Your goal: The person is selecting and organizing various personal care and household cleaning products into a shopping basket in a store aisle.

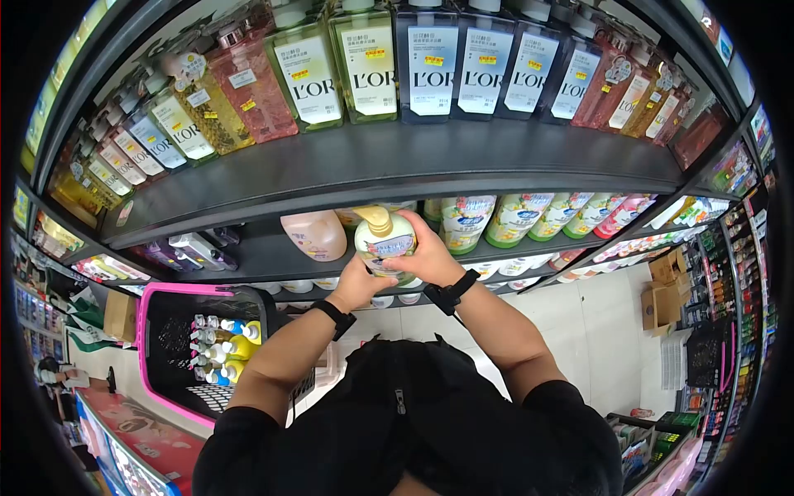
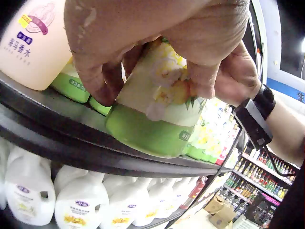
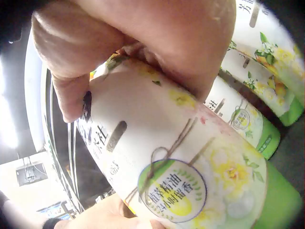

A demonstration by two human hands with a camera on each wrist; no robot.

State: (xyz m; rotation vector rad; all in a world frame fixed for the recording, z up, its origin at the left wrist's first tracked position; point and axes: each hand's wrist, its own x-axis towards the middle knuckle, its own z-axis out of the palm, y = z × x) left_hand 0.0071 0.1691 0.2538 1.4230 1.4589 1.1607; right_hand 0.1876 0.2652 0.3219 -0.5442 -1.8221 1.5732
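A white pump bottle (image 1: 387, 240) with a beige pump head (image 1: 375, 218) is held between both hands in front of the lower shelf. My left hand (image 1: 362, 282) grips its lower left side. Around its upper right side my right hand (image 1: 431, 253) has its fingers and thumb curled. The left wrist view shows the bottle tilted, its green base (image 2: 147, 132) below the fingers. Yellow flowers and a round badge (image 3: 172, 191) decorate the label in the right wrist view.
Similar green-based bottles (image 1: 519, 218) line the shelf to the right, and a pink bottle (image 1: 315, 235) stands to the left. Large L'OR bottles (image 1: 430, 74) fill the shelf above (image 1: 397, 153). A black basket with a pink rim (image 1: 142, 347) holds several bottles at lower left.
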